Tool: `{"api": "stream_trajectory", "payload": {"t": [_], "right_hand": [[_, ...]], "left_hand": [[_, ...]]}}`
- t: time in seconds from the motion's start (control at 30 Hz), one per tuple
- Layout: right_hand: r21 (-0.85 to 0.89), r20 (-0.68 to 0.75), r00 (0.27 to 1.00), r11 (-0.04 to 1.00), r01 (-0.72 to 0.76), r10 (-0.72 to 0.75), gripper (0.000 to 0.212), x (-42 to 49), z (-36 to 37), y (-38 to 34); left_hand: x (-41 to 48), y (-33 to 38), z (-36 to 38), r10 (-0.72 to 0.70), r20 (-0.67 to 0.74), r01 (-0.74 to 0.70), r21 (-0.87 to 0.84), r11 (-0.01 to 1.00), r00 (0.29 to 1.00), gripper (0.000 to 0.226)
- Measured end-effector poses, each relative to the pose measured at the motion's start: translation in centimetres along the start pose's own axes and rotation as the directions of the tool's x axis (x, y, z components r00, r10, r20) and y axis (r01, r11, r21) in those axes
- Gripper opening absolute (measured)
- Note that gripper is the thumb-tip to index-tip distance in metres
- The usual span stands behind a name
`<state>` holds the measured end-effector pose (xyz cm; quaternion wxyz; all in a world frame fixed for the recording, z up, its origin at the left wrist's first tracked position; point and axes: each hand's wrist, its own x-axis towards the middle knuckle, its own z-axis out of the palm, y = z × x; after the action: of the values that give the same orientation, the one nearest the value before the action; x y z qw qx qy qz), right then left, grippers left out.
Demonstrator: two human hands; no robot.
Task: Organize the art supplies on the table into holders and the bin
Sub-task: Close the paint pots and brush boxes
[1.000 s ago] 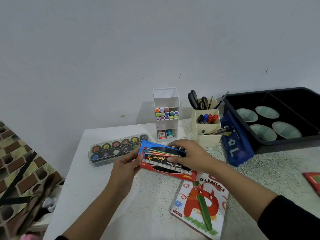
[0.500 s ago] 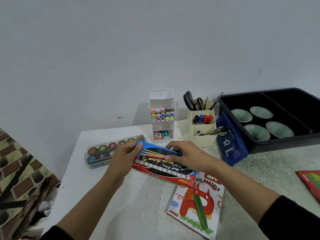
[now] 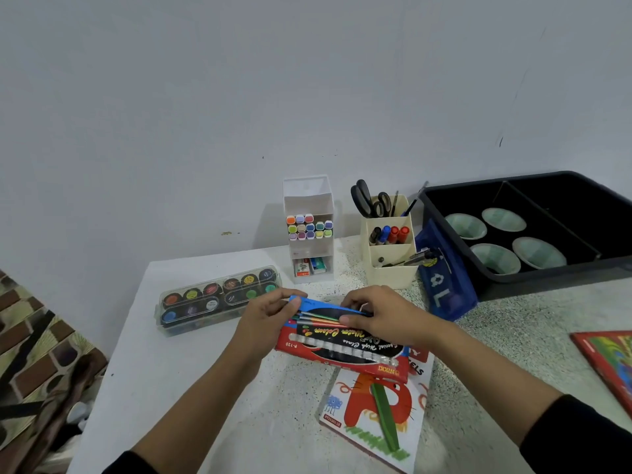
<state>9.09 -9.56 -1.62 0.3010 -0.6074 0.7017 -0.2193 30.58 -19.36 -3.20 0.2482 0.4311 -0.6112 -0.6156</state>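
My left hand (image 3: 265, 314) pinches the left end of a blue brush pack (image 3: 321, 311) and my right hand (image 3: 383, 314) grips its right end. The pack lies on top of a red water colour box (image 3: 342, 350), which overlaps an oil pastels box (image 3: 372, 415) near the table's front. Behind them stand a white marker holder (image 3: 309, 196) with coloured markers, and a cream pen holder (image 3: 390, 265) with scissors and pens. A black bin (image 3: 513, 278) with several pale bowls sits at the right.
A clear case of round paint pots (image 3: 219, 299) lies at the left. A blue pouch (image 3: 448, 285) leans against the bin. A red book (image 3: 608, 360) shows at the right edge. The table's left edge drops off beside patterned floor.
Both hands with the brush pack and the water colour box have stayed near the table's middle. The left hand shifted from the box's end onto the blue pack's left end.
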Motion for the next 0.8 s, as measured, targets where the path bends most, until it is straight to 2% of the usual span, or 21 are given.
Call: {"api": "stream_trajectory", "payload": {"t": [0.17,0.3,0.4,0.47,0.57,0.63,0.7,0.77,0.8], "right_hand": [[0.091,-0.05,0.998,0.995,-0.032,0.037,0.021,-0.4,0.0,0.5],[0.219,-0.138,0.977,0.967,-0.127,0.159,0.01,-1.4,0.2,2.1],[0.304,-0.186,0.948,0.933,-0.195,0.259,0.011,-1.9,0.4,3.4],[0.344,-0.208,0.928,0.911,-0.227,0.309,0.017,-2.2,0.6,3.8],[0.292,-0.247,0.908,0.92,-0.262,0.338,0.024,-2.7,0.9,3.8],[0.268,-0.261,0.907,0.927,-0.262,0.332,0.027,-2.6,1.0,3.4],[0.266,-0.25,0.909,0.927,-0.265,0.332,0.03,-2.2,1.2,2.8],[0.29,-0.233,0.91,0.918,-0.271,0.342,0.033,-1.6,1.4,2.2],[0.327,-0.219,0.91,0.905,-0.273,0.353,0.033,-1.2,1.5,1.9]], "left_hand": [[0.1,0.3,0.6,-0.094,0.05,0.101,-0.159,0.982,0.994,0.032],[-0.4,-0.4,1.4,-0.218,0.194,0.192,0.144,0.971,0.957,0.041],[-1.1,-1.0,3.0,-0.21,0.286,0.106,0.342,0.934,0.935,0.033],[-1.3,-1.3,4.1,-0.195,0.331,0.044,0.414,0.909,0.923,0.023],[-1.5,-1.6,5.2,-0.212,0.357,0.007,0.498,0.867,0.91,0.024],[-1.5,-1.4,5.1,-0.224,0.342,0.031,0.488,0.872,0.913,0.022],[-1.2,-0.8,3.9,-0.161,0.283,0.005,0.48,0.877,0.945,0.017],[0.0,-0.2,1.5,0.069,0.13,-0.132,0.577,0.806,0.989,0.013],[0.7,-0.1,0.0,0.211,0.041,-0.19,0.629,0.754,0.977,0.009]]}}
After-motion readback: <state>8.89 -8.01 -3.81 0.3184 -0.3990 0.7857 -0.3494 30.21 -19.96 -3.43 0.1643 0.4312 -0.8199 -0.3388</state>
